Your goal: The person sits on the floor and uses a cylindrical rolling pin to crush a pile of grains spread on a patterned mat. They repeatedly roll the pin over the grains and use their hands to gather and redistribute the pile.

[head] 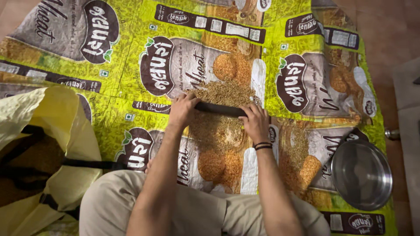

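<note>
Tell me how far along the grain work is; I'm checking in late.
Done: some grain lies spread on the printed mat. In hand: left hand and right hand grip a dark flat tool against a grain heap. Left: the steel bowl sits empty.

Dark flat tray (220, 108): lies crosswise on the printed yellow-green sheet, gripped at both ends, its far edge against the grain. Grain heap (225, 92): tan-brown loose kernels, piled just beyond the tray. A thinner scatter of grain (216, 131) lies on the near side.
</note>
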